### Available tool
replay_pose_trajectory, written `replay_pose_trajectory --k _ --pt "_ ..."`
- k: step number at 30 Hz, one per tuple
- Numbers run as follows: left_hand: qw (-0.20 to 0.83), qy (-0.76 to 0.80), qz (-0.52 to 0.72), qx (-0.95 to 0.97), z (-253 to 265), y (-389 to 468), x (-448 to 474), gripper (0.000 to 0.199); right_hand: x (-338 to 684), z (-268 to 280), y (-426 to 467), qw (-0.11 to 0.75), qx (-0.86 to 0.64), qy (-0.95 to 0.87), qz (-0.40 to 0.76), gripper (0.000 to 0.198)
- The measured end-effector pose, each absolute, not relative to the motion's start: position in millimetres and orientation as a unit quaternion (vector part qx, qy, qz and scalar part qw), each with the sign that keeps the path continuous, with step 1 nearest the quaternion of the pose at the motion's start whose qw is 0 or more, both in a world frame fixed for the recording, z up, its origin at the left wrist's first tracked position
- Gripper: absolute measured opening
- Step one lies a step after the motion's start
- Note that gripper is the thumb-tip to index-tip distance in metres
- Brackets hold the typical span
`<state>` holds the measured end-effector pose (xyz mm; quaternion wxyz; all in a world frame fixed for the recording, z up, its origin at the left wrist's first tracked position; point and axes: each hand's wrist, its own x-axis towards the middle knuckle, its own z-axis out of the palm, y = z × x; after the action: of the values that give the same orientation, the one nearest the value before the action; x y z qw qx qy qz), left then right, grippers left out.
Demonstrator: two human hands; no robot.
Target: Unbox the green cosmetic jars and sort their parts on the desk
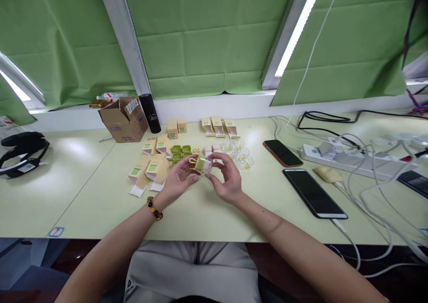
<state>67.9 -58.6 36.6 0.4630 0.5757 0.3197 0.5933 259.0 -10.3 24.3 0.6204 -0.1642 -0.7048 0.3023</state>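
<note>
Between my two hands is a small container with a green part carrying a loop and a clear part [202, 164], pale pink inside. My left hand [180, 180] pinches its green end. My right hand [226, 180] grips the clear end with thumb and fingers. Just behind the hands lie several green square pieces [181, 149], a few small pale pink pieces [210, 149] and tiny yellowish bits [196, 150]. Several clear plastic cups [241, 151] stand beside my right hand. Left of my left hand lie opened kraft paper boxes [157, 167].
More kraft boxes [217, 127] stand at the back. A cardboard box [124, 120] and a black bottle [150, 113] are at back left, a black headset [25, 153] far left. Phones [314, 194], a power strip [354, 160] and tangled cables [363, 196] occupy the right.
</note>
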Motion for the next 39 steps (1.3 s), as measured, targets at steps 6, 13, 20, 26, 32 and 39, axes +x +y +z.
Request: replay_pose_trajectory --k 6,13,20,26,32,39 --pt "0.472 0.306 0.609 0.559 37.3 -57.6 65.5 0.058 259.5 22.5 -10.6 0.616 -0.117 -0.772 0.103 0.068" --pt "0.426 0.320 0.640 0.554 39.3 -54.4 62.7 0.062 260.5 14.2 -6.0 0.598 -0.158 -0.774 0.135 0.069" --pt "0.489 0.354 0.630 0.487 41.2 -54.9 65.1 0.065 266.0 16.7 -7.9 0.554 -0.188 -0.798 0.143 0.063" --pt "0.514 0.414 0.593 0.462 38.1 -50.6 69.7 0.060 262.8 18.8 -7.9 0.517 -0.160 -0.831 0.129 0.068" --pt "0.465 0.498 0.538 0.496 35.1 -51.6 68.4 0.066 258.9 17.5 -6.4 0.508 -0.153 -0.837 0.130 0.064" --pt "0.393 0.470 0.569 0.550 36.4 -53.3 66.7 0.056 257.1 15.6 -4.2 0.517 -0.223 -0.766 0.311 0.059"
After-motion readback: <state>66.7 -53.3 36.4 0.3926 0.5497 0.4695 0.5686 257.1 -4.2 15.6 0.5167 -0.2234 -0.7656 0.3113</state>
